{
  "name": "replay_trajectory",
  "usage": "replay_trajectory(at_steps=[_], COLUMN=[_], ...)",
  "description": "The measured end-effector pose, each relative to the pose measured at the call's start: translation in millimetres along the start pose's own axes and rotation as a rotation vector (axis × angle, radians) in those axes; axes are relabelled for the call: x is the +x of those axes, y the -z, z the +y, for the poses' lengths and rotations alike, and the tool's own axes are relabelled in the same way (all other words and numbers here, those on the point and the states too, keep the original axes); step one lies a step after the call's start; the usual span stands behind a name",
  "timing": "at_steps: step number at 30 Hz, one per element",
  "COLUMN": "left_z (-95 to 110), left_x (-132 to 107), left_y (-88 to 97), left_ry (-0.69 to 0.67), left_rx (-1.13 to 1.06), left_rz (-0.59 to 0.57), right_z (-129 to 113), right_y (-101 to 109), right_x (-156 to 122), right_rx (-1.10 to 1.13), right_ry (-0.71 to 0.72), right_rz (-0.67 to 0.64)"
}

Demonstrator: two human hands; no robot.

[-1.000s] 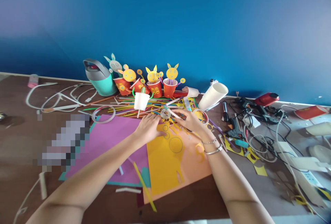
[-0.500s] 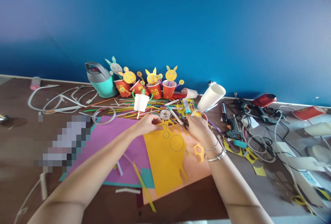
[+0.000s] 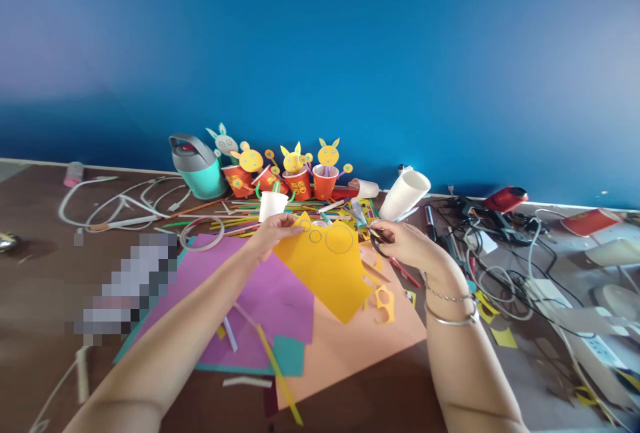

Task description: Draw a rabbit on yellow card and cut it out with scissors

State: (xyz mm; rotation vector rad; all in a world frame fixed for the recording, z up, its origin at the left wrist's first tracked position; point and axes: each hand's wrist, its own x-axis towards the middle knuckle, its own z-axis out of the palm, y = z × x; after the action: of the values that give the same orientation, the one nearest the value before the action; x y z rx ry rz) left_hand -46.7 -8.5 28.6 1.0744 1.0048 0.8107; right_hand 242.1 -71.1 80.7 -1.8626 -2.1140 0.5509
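My left fingers point(image 3: 283, 221) pinch the yellow sheet point(image 3: 327, 279) over the peach paper point(image 3: 350, 353), its circles point(image 3: 339, 238) (three showing) drawn but uncut, while my right fingers point(image 3: 391, 227) curl round the scissors point(image 3: 378, 236) and decorated cups point(image 3: 325, 184) line the wall point(image 3: 325, 53).

Right in the middle, the held sheet point(image 3: 330, 279) sits with its upper left edge in the left hand point(image 3: 270, 236), over the loose papers point(image 3: 285, 306), and the scissors point(image 3: 375, 241) are in the right hand point(image 3: 407, 244), just off its upper right edge. Behind that comes a heap of straws point(image 3: 235, 225) on the table point(image 3: 40, 279), then a row of cups point(image 3: 299, 187) before the wall point(image 3: 320, 53), flask point(image 3: 205, 178) at its left, cup stack point(image 3: 405, 196) to its right. Far right, cables point(image 3: 533, 241) tangle behind the power strip point(image 3: 597, 346), while leftward a ring point(image 3: 221, 233) lies at the papers' back corner.
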Motion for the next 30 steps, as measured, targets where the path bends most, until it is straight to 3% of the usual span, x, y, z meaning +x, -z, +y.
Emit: replay_trajectory(at_steps=[3,6,10,15,18,21,25,28,30], left_z=[1.3,1.3,-0.1,0.6,-2.2,-9.6,-15.3,-10.7,-6.2], left_x=[-2.1,-3.5,-1.5,0.2,-2.5,-3.7,-0.1,-0.2,-3.5], left_y=[-0.3,-1.1,0.1,5.5,3.5,-1.2,1.9,9.5,12.0], left_ry=[0.028,0.033,0.047,0.014,-0.03,-0.002,0.036,0.072,0.131], left_rx=[-0.05,-0.059,-0.125,-0.467,-0.533,-0.386,-0.24,-0.23,-0.229], left_rz=[-0.022,-0.039,-0.032,0.008,-0.087,-0.179,-0.073,-0.128,-0.217], right_z=[-3.7,-11.0,-20.2,-25.8,-29.9,-33.1,-26.7,-13.5,-4.9], right_y=[-6.1,-22.0,-35.2,-26.7,-22.1,-23.6,-24.4,-18.6,-14.3], right_x=[4.8,11.9,16.1,16.7,17.4,18.1,17.5,16.7,16.4], right_rx=[0.315,0.583,0.694,0.975,1.147,1.166,1.076,0.868,0.599], right_ry=[0.034,0.058,0.036,-0.048,-0.063,-0.09,-0.091,-0.074,-0.059], right_rz=[0.078,0.055,0.064,0.082,0.14,0.163,0.029,-0.039,-0.032])
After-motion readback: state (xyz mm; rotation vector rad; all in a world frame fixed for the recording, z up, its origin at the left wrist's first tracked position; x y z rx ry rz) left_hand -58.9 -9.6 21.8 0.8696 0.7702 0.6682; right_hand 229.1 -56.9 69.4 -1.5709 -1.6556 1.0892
